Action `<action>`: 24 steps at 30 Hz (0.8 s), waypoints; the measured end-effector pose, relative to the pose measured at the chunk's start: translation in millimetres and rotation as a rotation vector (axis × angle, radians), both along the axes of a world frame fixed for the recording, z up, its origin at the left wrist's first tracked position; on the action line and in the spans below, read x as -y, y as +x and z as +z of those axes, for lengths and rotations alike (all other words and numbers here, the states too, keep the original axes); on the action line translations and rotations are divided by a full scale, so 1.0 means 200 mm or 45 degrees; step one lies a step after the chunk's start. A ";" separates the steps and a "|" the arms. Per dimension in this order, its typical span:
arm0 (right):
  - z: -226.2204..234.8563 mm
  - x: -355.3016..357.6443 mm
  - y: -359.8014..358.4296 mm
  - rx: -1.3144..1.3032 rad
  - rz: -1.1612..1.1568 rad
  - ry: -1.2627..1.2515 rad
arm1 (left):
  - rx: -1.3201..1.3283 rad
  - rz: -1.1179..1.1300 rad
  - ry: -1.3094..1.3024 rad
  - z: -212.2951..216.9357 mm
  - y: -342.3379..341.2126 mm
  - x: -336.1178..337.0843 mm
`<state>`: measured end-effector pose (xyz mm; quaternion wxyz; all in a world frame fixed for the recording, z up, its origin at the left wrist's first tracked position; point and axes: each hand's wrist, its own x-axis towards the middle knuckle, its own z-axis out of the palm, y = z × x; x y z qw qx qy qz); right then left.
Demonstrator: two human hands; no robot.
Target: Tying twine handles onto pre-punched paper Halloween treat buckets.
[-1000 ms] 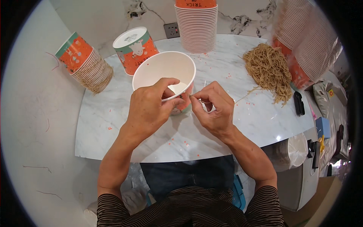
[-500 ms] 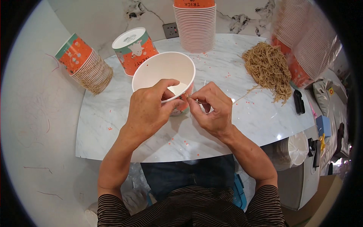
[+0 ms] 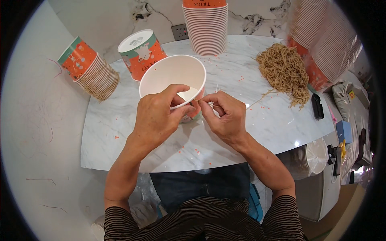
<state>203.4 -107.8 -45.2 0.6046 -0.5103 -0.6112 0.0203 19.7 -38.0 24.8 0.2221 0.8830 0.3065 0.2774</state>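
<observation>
Gripping the near rim of a wide paper cup with an orange outside and white inside (image 3: 173, 74), the left hand (image 3: 155, 118) has its thumb hooked over the lip and its fingers wrapped round the outer wall, so the hold is firm. The cup stands on the white marble table (image 3: 241, 132), tipped a little toward the person, with its mouth facing up. Just beside it, the right hand (image 3: 225, 114) pinches its thumb and forefinger together at the cup's rim; something thin seems to be caught between them, though it is too small to make out.

Behind the cup stands 1 upside-down orange paper cup with a white base (image 3: 141, 52), and farther left a sleeve of nested orange cups (image 3: 90, 70) lies on its side. A tall stack of white-sided cups (image 3: 207, 28) rises at the back edge, near a wall socket (image 3: 180, 31). To the right lies a heap of tan shredded paper filling (image 3: 283, 70), and beyond it a plastic-wrapped stack of cups (image 3: 321, 44). Small orange specks dot the tabletop.
</observation>
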 end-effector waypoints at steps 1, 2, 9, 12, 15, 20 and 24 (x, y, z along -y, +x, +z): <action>0.01 0.00 0.00 -0.001 0.000 0.000 | -0.001 0.000 0.000 0.00 0.00 0.00; 0.02 0.01 -0.01 -0.009 -0.002 -0.007 | 0.001 -0.005 0.002 -0.01 0.00 0.01; 0.01 0.01 -0.01 -0.034 -0.009 -0.018 | -0.015 0.008 0.013 -0.01 0.02 0.02; 0.00 0.00 0.00 -0.039 0.009 -0.011 | -0.025 -0.012 0.014 0.00 0.02 0.03; 0.01 0.01 -0.01 -0.042 0.002 -0.023 | -0.053 -0.057 0.068 0.02 0.03 0.04; 0.01 0.01 0.01 -0.026 -0.023 -0.085 | -0.050 -0.238 0.037 0.06 0.01 -0.02; 0.00 0.00 0.02 0.012 -0.018 -0.048 | -0.159 -0.290 -0.036 0.12 0.04 -0.04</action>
